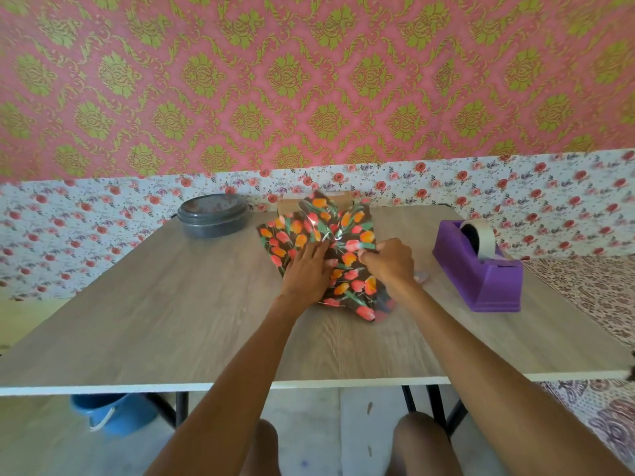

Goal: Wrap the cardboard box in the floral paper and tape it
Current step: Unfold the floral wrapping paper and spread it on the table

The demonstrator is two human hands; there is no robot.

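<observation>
The floral paper, dark with orange and pink tulips, lies crumpled over the middle of the wooden table. A brown cardboard box shows only at the paper's far edge; most of it is hidden. My left hand presses flat on the paper with straight fingers. My right hand pinches a fold of the paper just to the right of it. A purple tape dispenser with a roll of tape stands to the right of my right hand.
A dark grey round lidded container sits at the table's far left. A small clear piece, maybe tape, lies beside my right wrist. A blue bucket stands under the table. The wall is close behind the table.
</observation>
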